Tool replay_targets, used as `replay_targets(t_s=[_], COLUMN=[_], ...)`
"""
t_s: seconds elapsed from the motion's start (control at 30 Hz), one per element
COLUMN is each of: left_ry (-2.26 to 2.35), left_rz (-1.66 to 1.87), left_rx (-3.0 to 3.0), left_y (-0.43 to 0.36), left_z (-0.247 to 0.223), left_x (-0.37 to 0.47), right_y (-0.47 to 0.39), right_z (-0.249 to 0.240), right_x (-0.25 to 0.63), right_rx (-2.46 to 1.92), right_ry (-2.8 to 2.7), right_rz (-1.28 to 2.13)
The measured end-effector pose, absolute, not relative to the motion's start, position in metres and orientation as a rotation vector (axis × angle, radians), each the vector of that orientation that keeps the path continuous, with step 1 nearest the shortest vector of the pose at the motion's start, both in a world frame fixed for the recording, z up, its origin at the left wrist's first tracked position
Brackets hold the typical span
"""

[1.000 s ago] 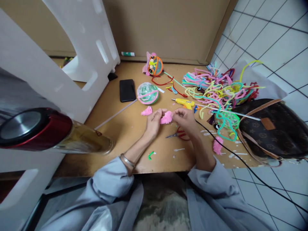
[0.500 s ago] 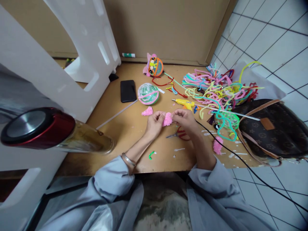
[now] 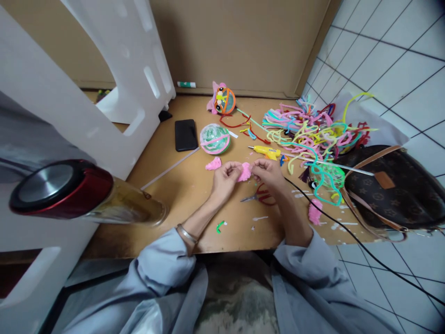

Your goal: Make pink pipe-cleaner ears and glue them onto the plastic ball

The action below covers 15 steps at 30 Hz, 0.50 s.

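Observation:
A small fuzzy pink piece (image 3: 245, 172) is held between my two hands above the table. My left hand (image 3: 225, 178) pinches its left side, and my right hand (image 3: 267, 172) pinches its right side. Another pink piece (image 3: 213, 163) lies just beyond my left hand. Farther back sits a green and white ball with a pink band (image 3: 214, 139). A yellow glue gun (image 3: 266, 151) rests beyond my right hand, and red-handled scissors (image 3: 249, 198) lie partly under my right wrist.
A tall flask (image 3: 132, 204) stands at the left, near a black phone (image 3: 186, 135). Colourful pipe cleaners (image 3: 306, 125) are heaped at the right beside a brown bag (image 3: 399, 185). A decorated ball (image 3: 225, 100) sits at the back. A black cable (image 3: 333, 220) crosses the right side.
The view has shifted slightly. Both hands still pinch the pink piece, which shows a little farther right, and the fingers of my left hand have shifted slightly.

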<state>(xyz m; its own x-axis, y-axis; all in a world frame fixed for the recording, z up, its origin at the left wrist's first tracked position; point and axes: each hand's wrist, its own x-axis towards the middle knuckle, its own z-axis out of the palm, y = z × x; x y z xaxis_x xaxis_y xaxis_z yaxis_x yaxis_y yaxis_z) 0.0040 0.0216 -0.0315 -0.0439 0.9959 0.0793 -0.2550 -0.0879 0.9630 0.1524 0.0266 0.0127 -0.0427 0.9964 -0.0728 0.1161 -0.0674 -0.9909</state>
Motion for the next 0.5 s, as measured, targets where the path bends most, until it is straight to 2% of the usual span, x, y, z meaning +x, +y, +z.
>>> replay_targets(t_s=[0.3, 0.5], left_ry=[0.902, 0.906], left_rz=[1.48, 1.52], left_rx=[0.768, 0.719], left_y=[0.028, 0.028], left_z=[-0.03, -0.032], left_x=[0.004, 0.002], right_y=[0.029, 0.022], right_z=[0.002, 0.003], right_x=[0.152, 0.142], right_rx=[-1.274, -1.281], right_ry=[-1.203, -1.325], right_rz=[1.049, 1.17])
